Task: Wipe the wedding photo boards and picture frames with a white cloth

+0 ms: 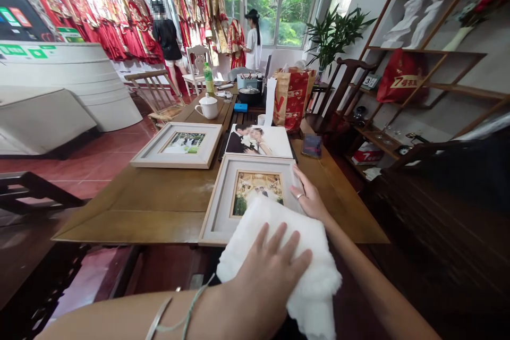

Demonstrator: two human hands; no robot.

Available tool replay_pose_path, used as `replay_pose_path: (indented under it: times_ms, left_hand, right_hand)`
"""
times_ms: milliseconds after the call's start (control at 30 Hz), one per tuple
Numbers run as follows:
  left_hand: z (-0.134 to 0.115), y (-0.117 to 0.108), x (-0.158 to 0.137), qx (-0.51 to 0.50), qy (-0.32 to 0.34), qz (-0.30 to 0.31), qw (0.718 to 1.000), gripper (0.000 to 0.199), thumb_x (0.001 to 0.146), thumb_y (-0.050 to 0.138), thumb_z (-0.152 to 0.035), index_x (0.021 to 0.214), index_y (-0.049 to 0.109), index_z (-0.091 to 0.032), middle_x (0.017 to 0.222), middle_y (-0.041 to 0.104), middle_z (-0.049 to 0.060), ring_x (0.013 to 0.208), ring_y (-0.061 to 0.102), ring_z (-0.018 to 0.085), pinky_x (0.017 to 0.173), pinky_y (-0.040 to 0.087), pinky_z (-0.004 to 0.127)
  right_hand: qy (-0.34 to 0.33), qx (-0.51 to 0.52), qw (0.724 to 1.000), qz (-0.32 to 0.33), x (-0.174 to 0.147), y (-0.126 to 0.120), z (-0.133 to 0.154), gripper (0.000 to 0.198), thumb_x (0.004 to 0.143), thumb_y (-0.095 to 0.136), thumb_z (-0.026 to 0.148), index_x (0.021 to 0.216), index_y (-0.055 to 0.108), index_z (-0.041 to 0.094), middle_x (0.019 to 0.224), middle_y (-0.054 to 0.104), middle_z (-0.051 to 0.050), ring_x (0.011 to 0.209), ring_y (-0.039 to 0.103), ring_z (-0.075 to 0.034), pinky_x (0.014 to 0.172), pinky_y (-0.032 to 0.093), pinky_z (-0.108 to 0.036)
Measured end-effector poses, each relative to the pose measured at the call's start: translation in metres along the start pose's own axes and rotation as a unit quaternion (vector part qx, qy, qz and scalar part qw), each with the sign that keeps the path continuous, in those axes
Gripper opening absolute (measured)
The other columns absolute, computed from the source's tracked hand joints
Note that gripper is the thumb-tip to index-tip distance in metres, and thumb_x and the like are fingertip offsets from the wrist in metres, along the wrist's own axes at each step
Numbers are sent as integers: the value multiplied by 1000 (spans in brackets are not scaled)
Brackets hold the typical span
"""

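Pressing white cloth [311, 228] beneath spread left hand [266, 273] | grasping photo frame's [221, 196] edge in right hand [311, 199] | second frame [179, 143] beyond, leftward of both hands

near framed photo [249, 188]: lower right covered by white cloth [314, 234]
left hand [266, 271]: palm hidden
left forearm [123, 311]: cut off, lower edge
right hand [308, 196]: grip unclear
phone [311, 146]: screen pixelated
red flowers [494, 0]: cut off, right edge
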State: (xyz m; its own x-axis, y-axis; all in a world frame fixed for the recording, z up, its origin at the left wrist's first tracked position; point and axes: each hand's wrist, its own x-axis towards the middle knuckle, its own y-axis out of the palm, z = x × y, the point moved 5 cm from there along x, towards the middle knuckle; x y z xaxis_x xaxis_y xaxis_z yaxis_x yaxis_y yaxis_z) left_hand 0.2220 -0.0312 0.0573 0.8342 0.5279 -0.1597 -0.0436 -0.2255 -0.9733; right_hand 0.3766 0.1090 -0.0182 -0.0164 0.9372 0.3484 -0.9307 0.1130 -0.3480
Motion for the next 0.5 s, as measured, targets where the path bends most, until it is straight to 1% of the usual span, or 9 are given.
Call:
replay_pose_path:
  times_ms: [100, 167, 267, 367, 400, 433, 467, 500]
  left_hand:
    - [17, 2, 16, 54, -104, -8, 993, 52, 89, 42, -17, 141, 34, -18, 145, 34, 18, 133, 29, 38, 105, 25, 64]
    - [34, -2, 28, 99, -163, -2, 982, 53, 88, 46, -17, 140, 35, -16, 143, 36, 21, 132, 30, 40, 103, 24, 66]
    - [59, -9, 42, 151, -226, 21, 962, 58, 85, 51, -18, 141, 34, -15, 142, 35, 24, 131, 30, 43, 100, 24, 69]
    - [75, -13, 46, 179, -282, 27, 942, 61, 85, 52, -17, 142, 32, -11, 140, 36, 28, 128, 33, 45, 97, 29, 67]
    - [77, -12, 46, 187, -294, 19, 937, 60, 85, 51, -17, 142, 32, -10, 140, 36, 28, 127, 34, 46, 97, 30, 66]
    - [76, -11, 45, 195, -287, 6, 938, 60, 85, 50, -17, 142, 31, -10, 141, 34, 28, 128, 33, 46, 97, 30, 67]
    - [71, -8, 43, 201, -261, -10, 944, 60, 85, 49, -16, 142, 31, -10, 143, 32, 26, 129, 30, 45, 97, 30, 66]
    - [63, -4, 41, 205, -220, -26, 953, 59, 85, 48, -15, 142, 31, -10, 145, 29, 24, 131, 28, 43, 99, 31, 65]
  right_hand:
    - [-26, -8, 1000, 13, 4, -1, -4, 51, 84, 52, 38, 134, 47, 27, 150, 34, -3, 138, 29, -24, 114, 22, -44]
    - [-42, -10, 999, 23, 6, -2, -5, 44, 86, 49, 37, 129, 52, 26, 148, 38, -4, 137, 33, -25, 113, 23, -46]
    - [-59, -13, 998, 29, 5, -3, -3, 40, 88, 46, 32, 125, 56, 25, 144, 44, -7, 133, 38, -25, 112, 27, -46]
    - [-65, -21, 997, 27, 3, -2, 0, 42, 86, 46, 25, 127, 54, 24, 141, 48, -8, 132, 40, -23, 111, 28, -46]
    - [-66, -25, 997, 25, 3, -2, 1, 43, 85, 47, 23, 128, 53, 25, 140, 48, -8, 132, 40, -23, 111, 28, -46]
    - [-65, -30, 997, 22, 2, -1, 1, 44, 85, 47, 22, 128, 53, 25, 139, 49, -7, 132, 41, -23, 111, 27, -46]
    - [-65, -34, 997, 19, 2, -1, 1, 45, 84, 47, 21, 128, 53, 25, 139, 50, -7, 131, 41, -23, 112, 27, -46]
    - [-64, -36, 997, 18, 2, -1, 2, 45, 83, 47, 20, 128, 54, 25, 138, 50, -7, 131, 42, -23, 112, 27, -46]
